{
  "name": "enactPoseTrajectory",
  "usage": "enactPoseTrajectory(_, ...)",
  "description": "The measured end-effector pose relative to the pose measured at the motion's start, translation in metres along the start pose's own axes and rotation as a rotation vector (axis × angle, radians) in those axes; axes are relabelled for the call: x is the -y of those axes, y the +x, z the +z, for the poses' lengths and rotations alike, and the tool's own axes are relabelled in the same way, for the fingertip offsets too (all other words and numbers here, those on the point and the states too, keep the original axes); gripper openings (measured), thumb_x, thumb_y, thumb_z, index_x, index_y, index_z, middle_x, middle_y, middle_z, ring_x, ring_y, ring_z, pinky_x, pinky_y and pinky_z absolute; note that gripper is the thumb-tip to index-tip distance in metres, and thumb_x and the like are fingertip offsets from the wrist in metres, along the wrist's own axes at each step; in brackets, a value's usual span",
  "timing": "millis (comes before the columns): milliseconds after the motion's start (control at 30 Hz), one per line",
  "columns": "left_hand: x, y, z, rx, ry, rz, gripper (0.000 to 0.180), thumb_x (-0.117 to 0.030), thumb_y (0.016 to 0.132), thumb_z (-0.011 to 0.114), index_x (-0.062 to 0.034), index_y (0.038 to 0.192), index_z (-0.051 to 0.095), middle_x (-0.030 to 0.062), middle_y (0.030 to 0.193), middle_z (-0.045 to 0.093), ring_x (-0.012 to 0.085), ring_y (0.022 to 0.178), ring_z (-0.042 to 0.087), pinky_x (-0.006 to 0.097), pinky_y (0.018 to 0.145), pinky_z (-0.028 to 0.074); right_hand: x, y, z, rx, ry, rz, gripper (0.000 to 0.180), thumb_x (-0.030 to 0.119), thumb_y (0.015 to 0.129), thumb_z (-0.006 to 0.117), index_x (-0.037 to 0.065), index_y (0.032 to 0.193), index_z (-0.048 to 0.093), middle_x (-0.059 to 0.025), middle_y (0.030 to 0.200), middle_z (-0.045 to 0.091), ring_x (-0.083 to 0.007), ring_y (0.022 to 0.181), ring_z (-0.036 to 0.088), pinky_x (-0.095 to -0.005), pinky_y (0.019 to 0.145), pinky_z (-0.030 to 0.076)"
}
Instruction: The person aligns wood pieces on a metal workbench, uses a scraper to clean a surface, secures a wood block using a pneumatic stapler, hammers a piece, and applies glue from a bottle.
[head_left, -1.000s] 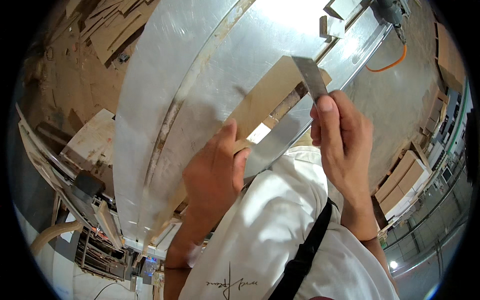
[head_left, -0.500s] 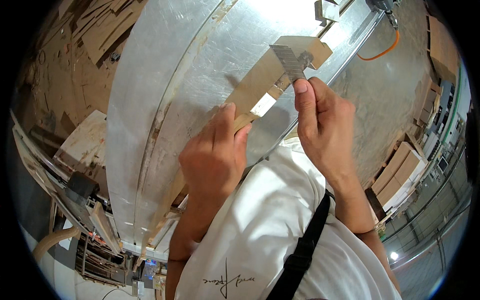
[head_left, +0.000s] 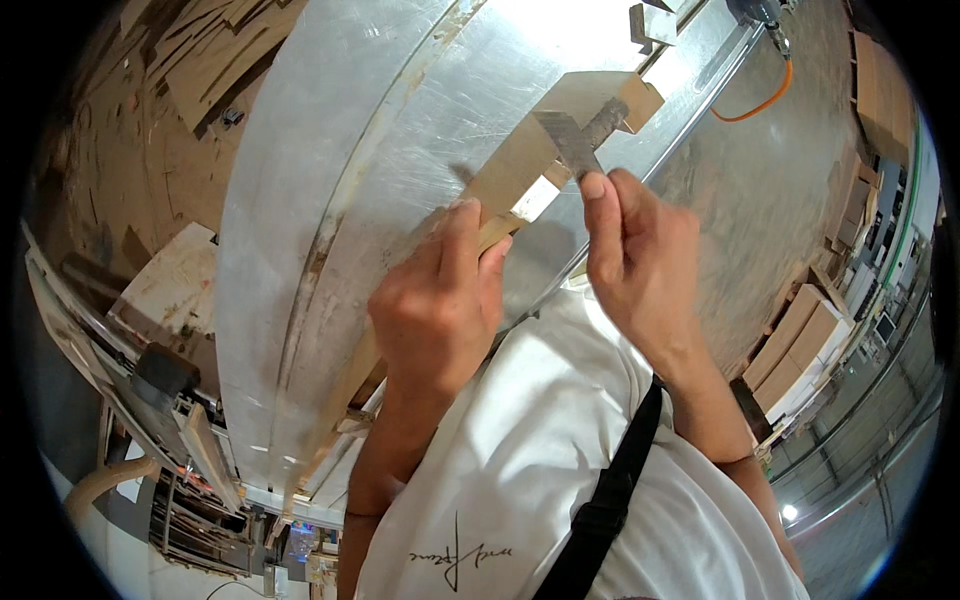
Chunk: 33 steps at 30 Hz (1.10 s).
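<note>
While the right hand (head_left: 648, 268) pinches a flat metal blade (head_left: 569, 138) by its near end, pointing toward eleven o'clock over a wooden piece (head_left: 517, 158) at twelve, left hand (head_left: 438, 305) gripping it toward seven o'clock, metal table (head_left: 320, 120) underneath, orange hose (head_left: 770, 106) at two o'clock.

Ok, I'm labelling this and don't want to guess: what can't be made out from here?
All in the head view:
Part of the wooden piece: hidden by the left hand.
The held end of the metal blade: covered by the right hand.
The rest of the dark tool: cut off by the top edge.
The small dark object, upper left: too small to identify.
</note>
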<state>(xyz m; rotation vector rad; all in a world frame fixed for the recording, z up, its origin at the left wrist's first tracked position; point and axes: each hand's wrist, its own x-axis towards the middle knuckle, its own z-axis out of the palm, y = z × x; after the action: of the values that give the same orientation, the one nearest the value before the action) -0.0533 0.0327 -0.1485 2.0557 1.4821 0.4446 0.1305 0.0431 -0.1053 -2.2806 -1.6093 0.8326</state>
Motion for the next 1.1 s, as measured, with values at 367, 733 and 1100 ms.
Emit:
enactPoseTrajectory(367, 0.005, -0.002, 0.004, -0.061, -0.022, 0.024, 0.047, -0.018, 0.086, 0.082, -0.0025, 0.127, 0.064, 0.0160, 0.106, 0.076, 0.0339, 0.081, 0.075, 0.041, 0.068, 0.059, 0.000, 0.026, -0.005, -0.138, -0.031, -0.071, 0.036, 0.027, 0.107, 0.058, 0.004, 0.079, 0.062, -0.0194, 0.055, 0.053, -0.0423, 0.049, 0.056, -0.0476, 0.050, 0.045)
enactPoseTrajectory(733, -0.005, 0.002, -0.002, -0.050, -0.096, -0.074, 0.033, -0.012, 0.091, 0.077, -0.0029, 0.122, 0.070, 0.0186, 0.100, 0.076, 0.0368, 0.083, 0.076, 0.041, 0.070, 0.059, -0.001, 0.021, -0.004, -0.112, -0.008, -0.009, 0.040, 0.029, 0.108, 0.055, 0.005, 0.078, 0.064, -0.0190, 0.053, 0.053, -0.0407, 0.050, 0.058, -0.0465, 0.050, 0.044)
enactPoseTrajectory(1100, -0.002, 0.000, 0.001, -0.058, -0.064, -0.026, 0.035, -0.013, 0.092, 0.076, -0.0026, 0.124, 0.068, 0.0182, 0.102, 0.076, 0.0369, 0.086, 0.076, 0.042, 0.071, 0.060, -0.002, 0.007, 0.001, -0.113, -0.017, -0.016, 0.045, 0.029, 0.108, 0.055, 0.003, 0.072, 0.059, -0.0198, 0.054, 0.049, -0.0417, 0.048, 0.052, -0.0469, 0.051, 0.042)
